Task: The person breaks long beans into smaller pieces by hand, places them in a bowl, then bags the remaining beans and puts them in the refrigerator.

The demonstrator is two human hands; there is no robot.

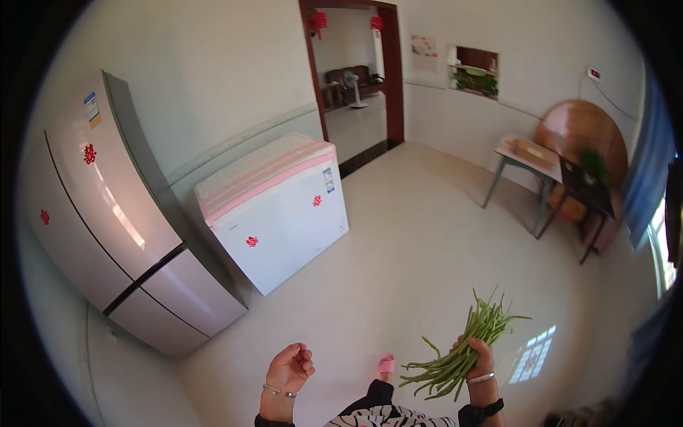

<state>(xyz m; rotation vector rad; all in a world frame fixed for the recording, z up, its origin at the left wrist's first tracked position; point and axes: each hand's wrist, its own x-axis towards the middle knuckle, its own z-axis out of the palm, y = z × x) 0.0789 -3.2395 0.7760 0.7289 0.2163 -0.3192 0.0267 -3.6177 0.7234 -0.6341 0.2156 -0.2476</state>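
The right hand (482, 358) is clamped around a bunch of green stalks (446, 367), held above the pale floor (405, 263); the left hand (289, 370), well apart, is loosely curled, palm showing. Beyond stands a white chest freezer (288, 220).

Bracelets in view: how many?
2: one bracelet round the wrist of the left hand, the other bracelet round that of the right hand. More may be hidden.

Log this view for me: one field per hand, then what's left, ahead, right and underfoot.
Left hand: loosely curled, nothing visible in it
Right hand: gripping bunch of green stems
Left: tall fridge, white chest freezer under striped cover
Ahead: dark red door frame
Right: light-topped table, upright round wooden board
Underfoot: pale floor, one pink slipper
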